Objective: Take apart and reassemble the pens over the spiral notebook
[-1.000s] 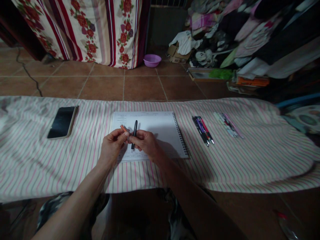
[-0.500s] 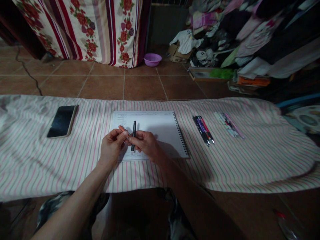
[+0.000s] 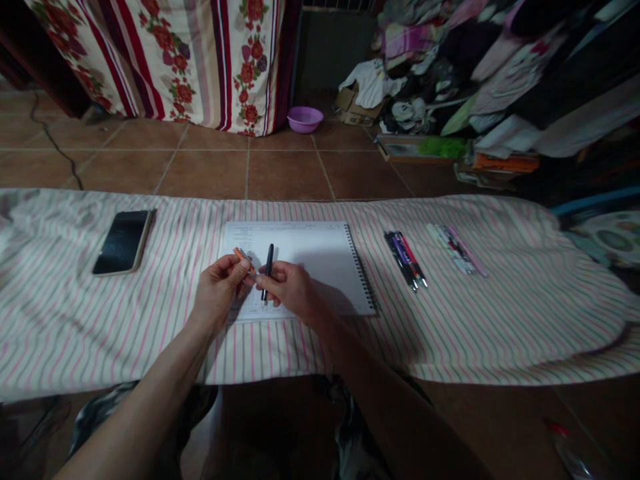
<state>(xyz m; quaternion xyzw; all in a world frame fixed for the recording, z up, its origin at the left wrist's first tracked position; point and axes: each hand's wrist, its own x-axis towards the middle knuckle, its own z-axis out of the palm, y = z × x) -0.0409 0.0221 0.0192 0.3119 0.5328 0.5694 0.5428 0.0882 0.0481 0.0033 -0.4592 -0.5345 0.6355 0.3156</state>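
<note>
Above a spiral notebook point(image 3: 320, 243), my left hand point(image 3: 216, 288) pinches a slim orange pen point(image 3: 240, 254) between thumb and fingers. My right hand point(image 3: 293, 288) is closed around a black pen point(image 3: 270, 258), which stands out above and below the fingers. The right thumb and fingertip meet the lower end of the orange pen, beside the left fingertips. Whether the right fingers also grip that end is hard to make out. The notebook lies open on a striped cloth point(image 3: 320, 353), its spiral on the right side.
A smartphone point(image 3: 123, 243) rests on the cloth at the left. Right of the notebook lie several dark, purple and red pens point(image 3: 406, 261), with paler pens point(image 3: 457, 250) farther right. Beyond the cloth, a purple basin point(image 3: 305, 120) stands on the tiled floor near piled clothes point(image 3: 370, 83).
My left hand has shifted slightly left with the orange pen. In my right hand the black pen leans a little more to the right at its top.
</note>
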